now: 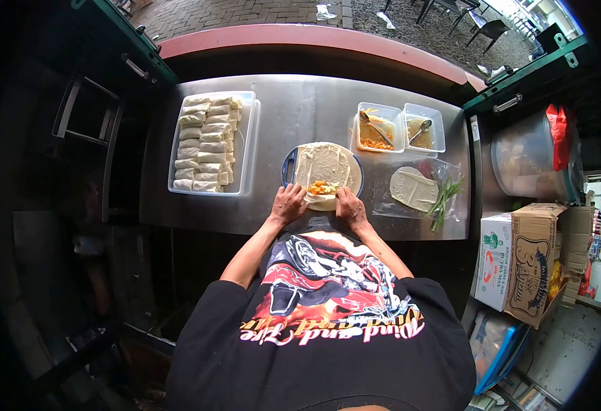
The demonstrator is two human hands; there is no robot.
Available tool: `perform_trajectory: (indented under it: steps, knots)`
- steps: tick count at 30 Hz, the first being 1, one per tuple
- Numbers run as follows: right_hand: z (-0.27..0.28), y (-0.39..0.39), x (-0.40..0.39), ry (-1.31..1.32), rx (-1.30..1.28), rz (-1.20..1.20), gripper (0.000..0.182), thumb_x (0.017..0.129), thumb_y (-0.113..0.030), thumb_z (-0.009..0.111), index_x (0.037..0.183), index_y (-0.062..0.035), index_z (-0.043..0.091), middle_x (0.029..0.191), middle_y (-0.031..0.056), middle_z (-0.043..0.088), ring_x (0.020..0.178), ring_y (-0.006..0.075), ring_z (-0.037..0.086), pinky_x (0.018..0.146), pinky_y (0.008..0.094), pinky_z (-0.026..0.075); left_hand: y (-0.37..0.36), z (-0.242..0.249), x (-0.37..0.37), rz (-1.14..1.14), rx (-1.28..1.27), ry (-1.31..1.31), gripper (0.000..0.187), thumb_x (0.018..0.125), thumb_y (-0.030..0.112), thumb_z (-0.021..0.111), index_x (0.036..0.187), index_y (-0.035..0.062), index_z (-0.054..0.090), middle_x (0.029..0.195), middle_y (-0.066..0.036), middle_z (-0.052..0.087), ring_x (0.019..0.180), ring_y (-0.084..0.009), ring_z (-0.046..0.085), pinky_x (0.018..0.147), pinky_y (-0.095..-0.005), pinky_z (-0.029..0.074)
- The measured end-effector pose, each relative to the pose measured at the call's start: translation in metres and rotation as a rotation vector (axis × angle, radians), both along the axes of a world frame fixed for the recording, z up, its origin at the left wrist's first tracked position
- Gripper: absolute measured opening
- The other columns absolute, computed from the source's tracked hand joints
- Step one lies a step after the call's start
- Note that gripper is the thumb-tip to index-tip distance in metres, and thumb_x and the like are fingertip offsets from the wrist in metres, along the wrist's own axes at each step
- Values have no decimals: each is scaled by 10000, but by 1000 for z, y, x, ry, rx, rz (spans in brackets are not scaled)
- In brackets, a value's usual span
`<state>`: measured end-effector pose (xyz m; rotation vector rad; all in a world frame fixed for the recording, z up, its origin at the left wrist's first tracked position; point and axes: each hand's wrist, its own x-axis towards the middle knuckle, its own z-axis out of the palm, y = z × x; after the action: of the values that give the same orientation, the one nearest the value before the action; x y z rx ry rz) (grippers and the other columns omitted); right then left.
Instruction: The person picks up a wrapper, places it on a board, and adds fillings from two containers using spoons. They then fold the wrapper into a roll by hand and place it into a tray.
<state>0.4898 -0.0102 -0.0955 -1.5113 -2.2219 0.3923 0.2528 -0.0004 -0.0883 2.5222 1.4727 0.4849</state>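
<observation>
A round, pale spring roll wrapper (324,163) lies on a blue-rimmed round board (290,165) in front of me. Orange and whitish filling (323,188) sits in a short row near the wrapper's near edge. My left hand (290,205) has its fingers closed on the left side of that near edge. On the right side, my right hand (352,208) pinches the same edge. A part of the wrapper at the front appears lifted or folded towards the filling. The fingertips partly hide the edge.
At left, a clear tray (248,147) holds several rolled spring rolls (208,144). At back right stand two tubs with spoons, one with orange filling (376,142), one with brownish contents (420,139). A plastic bag carries wrappers (413,189) and green stalks (444,204). Cardboard boxes (530,267) stand right.
</observation>
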Motion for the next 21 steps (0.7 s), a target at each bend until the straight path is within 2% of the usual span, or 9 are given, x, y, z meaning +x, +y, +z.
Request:
perform_trajectory:
  steps: [7, 14, 17, 21]
  knots:
    - [8, 1, -2, 131, -87, -80, 69, 889, -84, 519, 944, -42, 524, 914, 170, 586, 777, 391, 653, 623, 458, 553, 2, -12, 7, -7, 26, -2, 123, 766, 199, 633, 831, 103, 596, 881, -61, 573, 878, -232, 555, 733, -380, 415]
    - [7, 2, 0, 241, -128, -127, 108, 898, -93, 524, 990, -38, 537, 938, 190, 604, 774, 402, 649, 642, 454, 553, 3, -8, 8, 23, 48, -52, 92, 753, 158, 624, 815, 100, 590, 888, -54, 585, 881, -234, 563, 734, -378, 417]
    - [6, 2, 3, 257, -175, -125, 142, 877, -58, 556, 1013, -16, 555, 945, 202, 621, 780, 398, 646, 669, 438, 543, 4, -6, 9, 75, 27, -128, 96, 749, 150, 629, 822, 100, 591, 897, -50, 594, 887, -232, 572, 745, -382, 420]
    - [7, 2, 5, 263, -72, -70, 212, 820, -20, 568, 1031, -16, 567, 916, 188, 617, 816, 368, 638, 737, 427, 533, 3, -5, 7, 93, 2, -153, 101, 748, 144, 635, 830, 102, 594, 891, -48, 601, 889, -233, 578, 758, -382, 421]
